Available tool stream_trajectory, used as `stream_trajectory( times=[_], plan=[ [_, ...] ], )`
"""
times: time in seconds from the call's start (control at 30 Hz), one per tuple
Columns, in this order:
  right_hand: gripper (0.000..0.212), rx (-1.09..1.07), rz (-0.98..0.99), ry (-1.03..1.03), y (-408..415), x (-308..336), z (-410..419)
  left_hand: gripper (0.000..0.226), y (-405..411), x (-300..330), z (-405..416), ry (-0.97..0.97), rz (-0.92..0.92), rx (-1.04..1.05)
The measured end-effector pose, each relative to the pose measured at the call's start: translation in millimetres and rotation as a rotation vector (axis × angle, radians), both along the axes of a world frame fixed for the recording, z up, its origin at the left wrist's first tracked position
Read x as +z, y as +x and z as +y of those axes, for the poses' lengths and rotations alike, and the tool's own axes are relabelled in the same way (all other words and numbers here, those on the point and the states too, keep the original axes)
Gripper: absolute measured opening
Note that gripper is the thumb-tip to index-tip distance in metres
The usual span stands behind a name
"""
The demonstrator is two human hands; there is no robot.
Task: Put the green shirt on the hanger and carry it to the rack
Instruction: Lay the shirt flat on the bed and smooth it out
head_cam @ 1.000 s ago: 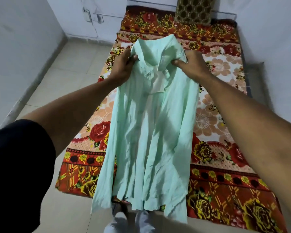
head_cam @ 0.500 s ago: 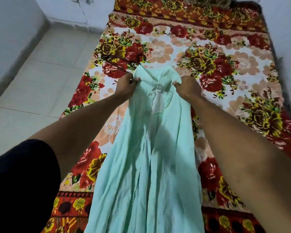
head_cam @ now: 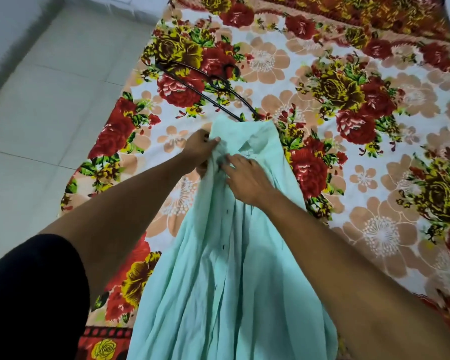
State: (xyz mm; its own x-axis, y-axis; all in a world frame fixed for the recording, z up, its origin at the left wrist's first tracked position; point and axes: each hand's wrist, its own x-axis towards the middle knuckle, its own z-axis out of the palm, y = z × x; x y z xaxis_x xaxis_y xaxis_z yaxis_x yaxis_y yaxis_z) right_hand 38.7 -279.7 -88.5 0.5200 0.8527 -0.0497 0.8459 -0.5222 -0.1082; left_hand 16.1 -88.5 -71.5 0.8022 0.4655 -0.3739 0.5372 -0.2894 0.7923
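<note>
Left hand point(head_cam: 198, 149) grip pinching green shirt point(head_cam: 234, 255) collar; right hand point(head_cam: 247, 178) flat, fingers straight, atop it.

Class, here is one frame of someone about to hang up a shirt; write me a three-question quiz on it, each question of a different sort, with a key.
1. True or false: the hanger is already inside the green shirt.
2. Which hand grips the shirt's collar edge? A) left hand B) right hand C) neither
3. Fill in: the hanger lies on the flowered ______, just beyond the collar.

Key: 1 false, it lies apart on the bed, its near end at the collar. 2 A; the right hand rests flat on the cloth. 3 bedsheet.
</note>
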Motion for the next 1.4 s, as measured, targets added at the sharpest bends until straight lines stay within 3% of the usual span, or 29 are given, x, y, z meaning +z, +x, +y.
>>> stream_trajectory(
  times=[0.1, 0.2, 0.33, 0.4, 0.47, 0.57, 0.63, 0.77, 0.83, 0.9, 1.0, 1.13, 1.27, 1.4],
  plan=[
    [0.053, -0.162, 0.095, -0.061, 1, -9, 1, 0.048, -21, 3, 3, -0.105, 0.047, -0.093],
    [0.059, -0.149, 0.176, -0.141, 7, -5, 7, 0.04, -38, 1, 12, -0.135, 0.144, -0.292],
    [0.064, -0.171, 0.253, -0.237, 11, 1, 16, 0.019, -43, 5, 37, -0.212, 0.142, -0.044],
    [0.065, -0.182, 0.272, -0.268, 12, 3, 20, 0.019, -46, 11, 40, -0.214, 0.08, 0.077],
    [0.066, -0.185, 0.267, -0.284, 13, 4, 23, 0.029, -57, 17, 34, -0.15, 0.089, 0.008],
    [0.065, -0.188, 0.245, -0.303, 11, 4, 26, 0.034, -85, 19, 32, -0.166, 0.265, -0.229],
    [0.066, -0.197, 0.243, -0.327, 10, 6, 31, 0.03, -99, 22, 48, -0.226, 0.291, -0.211],
    [0.066, -0.215, 0.249, -0.359, 9, 9, 34, 0.035, -103, 26, 80, -0.027, 0.091, 0.059],
    [0.066, -0.224, 0.257, -0.372, 8, 8, 35, 0.043, -114, 25, 81, -0.06, 0.129, 0.033],
    [0.065, -0.233, 0.263, -0.383, 7, 8, 37, 0.049, -138, 26, 77, -0.143, 0.299, -0.082],
    [0.065, -0.232, 0.259, -0.399, 5, 7, 38, 0.041, -167, 30, 88, -0.158, 0.372, -0.181],
    [0.064, -0.224, 0.191, -0.409, 13, 5, 40, 0.046, -184, 36, 107, -0.197, 0.082, 0.119],
    [0.055, -0.201, 0.021, -0.352, 2, 13, 42, 0.045, -229, 39, 88, -0.105, 0.321, -0.046],
    [0.045, -0.218, -0.136, -0.185, -63, 34, 58, 0.026, -269, 38, 93, 0.064, 0.189, 0.091]
  ],
)
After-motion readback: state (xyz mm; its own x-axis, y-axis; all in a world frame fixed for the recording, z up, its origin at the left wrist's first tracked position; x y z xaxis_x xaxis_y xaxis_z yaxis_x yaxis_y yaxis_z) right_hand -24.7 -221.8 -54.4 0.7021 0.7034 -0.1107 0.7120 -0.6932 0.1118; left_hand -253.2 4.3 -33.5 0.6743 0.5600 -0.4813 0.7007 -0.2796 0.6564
